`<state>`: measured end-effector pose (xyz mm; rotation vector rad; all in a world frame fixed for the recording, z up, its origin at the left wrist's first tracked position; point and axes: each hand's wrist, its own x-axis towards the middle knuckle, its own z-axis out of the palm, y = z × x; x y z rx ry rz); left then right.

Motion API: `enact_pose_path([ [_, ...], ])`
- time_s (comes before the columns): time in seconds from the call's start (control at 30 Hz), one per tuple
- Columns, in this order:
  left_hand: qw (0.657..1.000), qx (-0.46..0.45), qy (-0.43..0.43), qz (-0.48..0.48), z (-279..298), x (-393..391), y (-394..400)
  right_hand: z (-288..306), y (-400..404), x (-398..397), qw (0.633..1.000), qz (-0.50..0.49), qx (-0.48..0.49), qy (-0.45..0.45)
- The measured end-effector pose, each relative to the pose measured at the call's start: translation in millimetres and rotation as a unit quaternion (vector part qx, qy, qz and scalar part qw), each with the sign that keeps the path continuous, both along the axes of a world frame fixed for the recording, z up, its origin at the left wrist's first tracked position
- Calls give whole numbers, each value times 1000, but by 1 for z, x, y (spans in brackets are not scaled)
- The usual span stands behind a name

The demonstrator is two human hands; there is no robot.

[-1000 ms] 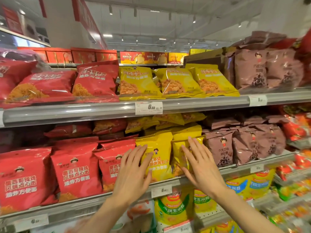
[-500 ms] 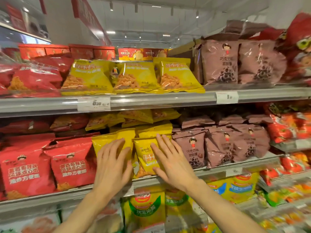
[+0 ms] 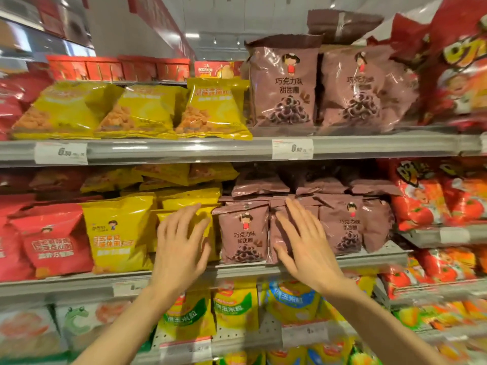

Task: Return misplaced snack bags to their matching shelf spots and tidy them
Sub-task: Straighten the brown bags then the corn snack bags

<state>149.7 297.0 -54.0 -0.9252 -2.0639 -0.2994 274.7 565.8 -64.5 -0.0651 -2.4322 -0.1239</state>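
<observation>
We lay our left hand (image 3: pixel 181 248), fingers straight and spread, flat on a yellow bag (image 3: pixel 208 219); our right hand (image 3: pixel 305 246), fingers likewise spread, presses a brown bag (image 3: pixel 276 230) on the shelf (image 3: pixel 369 259).

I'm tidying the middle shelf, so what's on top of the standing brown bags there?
Brown bags of the same kind lie flat on top of the standing brown bags, about three across. Shadow under the upper shelf hides anything further back.

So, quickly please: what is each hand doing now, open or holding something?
Left hand: open, fingers straight, flat on a yellow bag.
Right hand: open, fingers straight, flat on a brown bag.
</observation>
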Motion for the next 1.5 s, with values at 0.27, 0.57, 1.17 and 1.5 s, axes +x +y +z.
enact_pose_path([
  [0.27,982,-187,-6,-17,-3,-1,67,-4,21,-3,993,-49,24,-100],
  [0.57,981,-192,1,-2,2,-20,56,-1,16,-10,992,-37,-9,-121],
  [1.17,989,-146,-23,12,-12,-14,67,-13,20,-24,993,-57,63,-84],
  [1.5,985,-167,-29,40,-26,-21,79,-23,28,-35,993,-23,70,-90],
])
